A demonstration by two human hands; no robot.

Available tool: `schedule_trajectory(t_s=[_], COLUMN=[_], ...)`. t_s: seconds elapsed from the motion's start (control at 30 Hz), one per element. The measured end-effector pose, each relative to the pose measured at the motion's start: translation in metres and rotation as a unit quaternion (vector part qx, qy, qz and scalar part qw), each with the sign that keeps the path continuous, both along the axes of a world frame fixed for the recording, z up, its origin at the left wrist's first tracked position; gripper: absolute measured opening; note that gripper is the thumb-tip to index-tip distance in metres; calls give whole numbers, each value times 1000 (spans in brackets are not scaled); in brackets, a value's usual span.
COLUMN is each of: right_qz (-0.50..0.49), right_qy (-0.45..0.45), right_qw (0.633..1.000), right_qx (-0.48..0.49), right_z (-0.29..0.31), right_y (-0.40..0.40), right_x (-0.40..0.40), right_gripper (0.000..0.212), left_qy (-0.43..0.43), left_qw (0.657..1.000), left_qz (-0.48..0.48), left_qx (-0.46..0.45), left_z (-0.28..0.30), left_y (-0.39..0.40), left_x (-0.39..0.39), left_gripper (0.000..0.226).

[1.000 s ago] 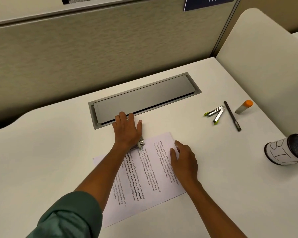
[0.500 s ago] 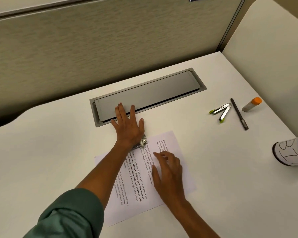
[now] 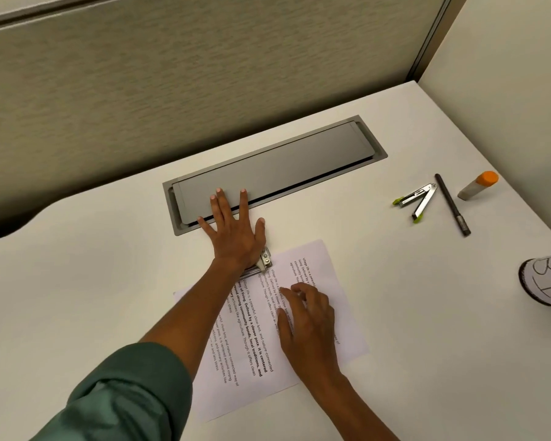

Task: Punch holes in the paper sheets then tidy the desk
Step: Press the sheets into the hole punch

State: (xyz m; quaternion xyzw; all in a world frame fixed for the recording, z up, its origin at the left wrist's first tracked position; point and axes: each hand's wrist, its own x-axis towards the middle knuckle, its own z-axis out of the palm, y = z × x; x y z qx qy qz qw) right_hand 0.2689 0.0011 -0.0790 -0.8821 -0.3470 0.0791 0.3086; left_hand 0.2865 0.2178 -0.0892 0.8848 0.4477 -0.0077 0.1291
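Note:
Printed white paper sheets [image 3: 330, 278] lie slightly fanned on the white desk [image 3: 93, 281] in front of me. A metal hole punch [image 3: 265, 261] sits at their far left edge, mostly hidden under my left hand [image 3: 236, 237]. That hand lies flat on the punch with its fingers spread, the fingertips reaching onto the grey cable-tray lid [image 3: 283, 173]. My right hand [image 3: 309, 326] rests on the middle of the sheets with its fingers loosely bent, fingertips on the text.
To the right lie a splayed silver stapler with green tips [image 3: 417, 200], a dark pen [image 3: 452, 205] and an orange-capped glue stick [image 3: 477, 185]. A white cup with marker writing [image 3: 547, 281] lies at the right edge. Fabric partitions [image 3: 204, 74] close off the back and right.
My right hand slid left from the sheets' right edge toward their middle. My left hand stretched flatter, its fingers reaching further onto the tray lid. The camera moved closer.

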Motion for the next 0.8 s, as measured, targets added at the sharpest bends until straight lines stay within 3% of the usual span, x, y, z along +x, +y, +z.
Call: schedule_trajectory(t_s=[0.63, 0.8], right_qz=[16, 26], right_qy=[-22, -26], right_qw=[999, 998], right_qx=[-38, -40], right_z=[4, 5], right_y=[1, -1], right_x=[2, 3], right_gripper=[32, 30], left_qy=[-5, -78], left_qw=[1000, 997], left_qz=[-6, 19], left_qx=[9, -20], left_z=[19, 34], left_y=[-5, -6], left_x=[-3, -14], left_gripper=[74, 74])
